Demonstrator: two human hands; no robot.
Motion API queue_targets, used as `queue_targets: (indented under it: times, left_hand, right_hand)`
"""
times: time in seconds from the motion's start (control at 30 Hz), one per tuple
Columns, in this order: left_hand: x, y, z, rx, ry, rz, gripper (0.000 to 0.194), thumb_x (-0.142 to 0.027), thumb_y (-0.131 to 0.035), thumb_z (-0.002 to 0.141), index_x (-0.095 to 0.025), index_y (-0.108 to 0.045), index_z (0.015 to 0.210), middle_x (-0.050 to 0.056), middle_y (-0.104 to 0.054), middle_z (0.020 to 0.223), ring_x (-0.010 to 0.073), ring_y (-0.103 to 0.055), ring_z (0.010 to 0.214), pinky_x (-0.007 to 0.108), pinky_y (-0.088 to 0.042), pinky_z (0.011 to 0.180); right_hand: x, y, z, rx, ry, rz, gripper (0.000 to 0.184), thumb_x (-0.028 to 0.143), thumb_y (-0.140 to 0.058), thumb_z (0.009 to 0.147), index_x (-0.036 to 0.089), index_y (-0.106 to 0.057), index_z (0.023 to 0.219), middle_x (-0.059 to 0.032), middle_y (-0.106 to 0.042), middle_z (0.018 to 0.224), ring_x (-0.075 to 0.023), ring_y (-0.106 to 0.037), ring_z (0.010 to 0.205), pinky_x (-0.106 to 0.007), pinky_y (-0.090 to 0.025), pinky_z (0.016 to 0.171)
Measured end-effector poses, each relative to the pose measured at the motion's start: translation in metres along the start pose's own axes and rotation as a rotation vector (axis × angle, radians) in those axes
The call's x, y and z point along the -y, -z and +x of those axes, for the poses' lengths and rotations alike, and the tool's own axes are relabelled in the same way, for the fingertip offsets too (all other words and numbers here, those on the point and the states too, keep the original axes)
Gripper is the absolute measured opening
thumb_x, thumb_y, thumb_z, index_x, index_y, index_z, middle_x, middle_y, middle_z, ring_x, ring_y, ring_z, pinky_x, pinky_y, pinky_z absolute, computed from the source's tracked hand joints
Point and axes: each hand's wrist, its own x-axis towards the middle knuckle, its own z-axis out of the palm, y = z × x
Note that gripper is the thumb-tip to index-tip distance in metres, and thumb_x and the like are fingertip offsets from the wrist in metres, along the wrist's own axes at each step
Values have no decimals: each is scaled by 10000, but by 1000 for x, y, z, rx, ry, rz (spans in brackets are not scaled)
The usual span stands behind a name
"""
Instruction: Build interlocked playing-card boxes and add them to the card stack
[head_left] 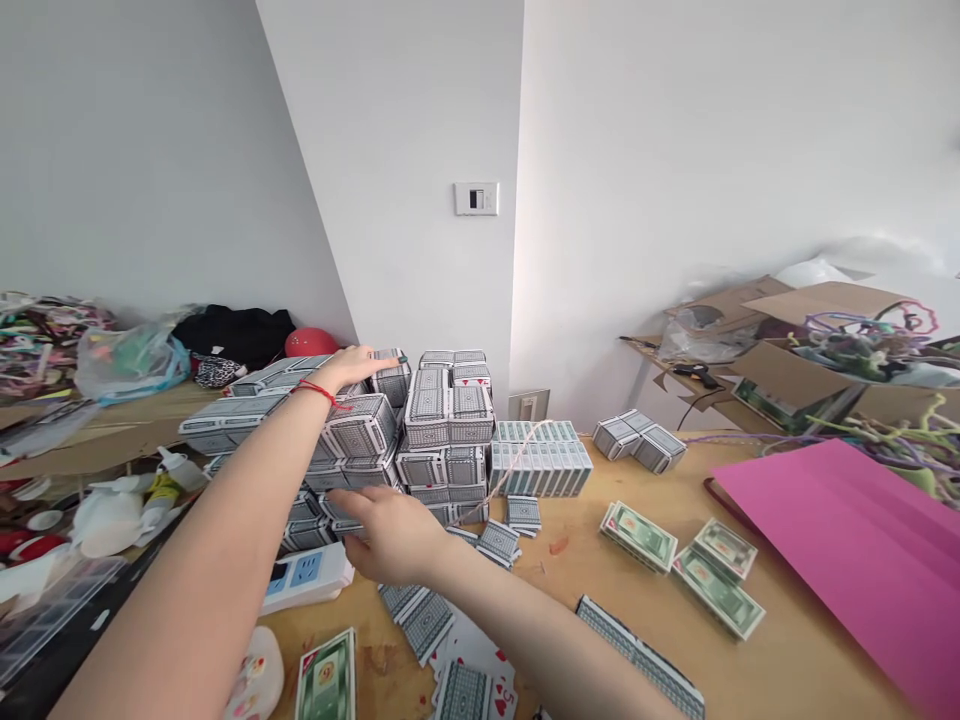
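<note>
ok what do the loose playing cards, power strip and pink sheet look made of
The loose playing cards look like printed card stock, thin where they fan out. The power strip seems smooth white plastic, with moulded edges. The pink sheet looks matte, flat and evenly coloured: perhaps paper or thin foam.

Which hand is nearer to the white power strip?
Right. The right hand is just beside the white power strip, at the lower front of the card-box stack; the left hand is farther away, near the stack's top.
</note>
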Motion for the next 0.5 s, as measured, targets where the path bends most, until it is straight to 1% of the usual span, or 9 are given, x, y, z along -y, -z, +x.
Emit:
queue_targets:
  times: [0.07, 0.13, 0.17, 0.23, 0.3, 0.33, 0.4, 0.5]
  left_hand:
    - [-1, -2, 1, 20, 7, 22, 767, -748, -474, 540, -149, -620, 996, 153, -630, 1095, 351, -551, 1020, 348, -425, 784]
    - [-3, -4, 3, 37, 7, 38, 827, -760, -483, 517, -159, -588, 1075, 156, -594, 1157, 370, -523, 1054, 371, -413, 798]
    - [-4, -4, 4, 45, 1, 43, 839, -760, -481, 518, -182, -564, 1120, 143, -571, 1198, 374, -504, 1079, 382, -403, 813]
    - [-8, -6, 6, 66, -19, 49, 807, -754, -473, 535, -263, -528, 1173, 84, -530, 1264, 372, -459, 1133, 399, -374, 857]
    - [-12, -7, 9, 89, -38, 51, 735, -748, -464, 553, -342, -529, 1161, 20, -516, 1286, 368, -422, 1171, 412, -341, 896]
    - [-13, -8, 10, 98, -42, 52, 713, -749, -462, 555, -360, -536, 1149, 6, -517, 1285, 371, -412, 1178, 419, -331, 904]
    - [-16, -9, 10, 108, -39, 55, 729, -757, -463, 548, -354, -535, 1152, 18, -518, 1283, 382, -409, 1174, 428, -331, 900]
    - [-15, -10, 10, 101, -26, 55, 841, -764, -484, 520, -295, -480, 1219, 73, -491, 1304, 379, -421, 1157, 409, -354, 873]
  right_hand:
    - [-1, -1, 8, 3, -42, -9, 525, 243, -453, 765, 180, -375, 1281, -83, -621, 1043, -225, -591, 931, -310, -492, 740]
    - [-2, -1, 12, 0, -74, -13, 551, 266, -459, 759, 177, -357, 1293, -95, -614, 1057, -239, -590, 941, -328, -491, 744]
    - [-3, 0, 14, -2, -89, -11, 562, 273, -457, 758, 174, -347, 1300, -101, -611, 1066, -246, -591, 944, -335, -493, 739]
    - [-4, 0, 16, 3, -123, -5, 588, 278, -448, 756, 170, -316, 1319, -112, -605, 1083, -255, -598, 937, -344, -500, 713]
    - [-5, 0, 17, 12, -156, 1, 615, 279, -440, 755, 168, -279, 1338, -121, -597, 1108, -260, -604, 931, -349, -503, 691]
    - [-6, 0, 17, 16, -168, 3, 624, 277, -438, 754, 169, -265, 1344, -124, -590, 1126, -261, -604, 935, -350, -502, 689]
    - [-7, -1, 19, 26, -185, 8, 634, 278, -438, 753, 176, -250, 1350, -125, -578, 1156, -261, -602, 950, -351, -500, 693]
    - [-7, -2, 20, 39, -204, 30, 629, 279, -440, 756, 191, -244, 1348, -116, -578, 1166, -256, -598, 966, -349, -495, 701]
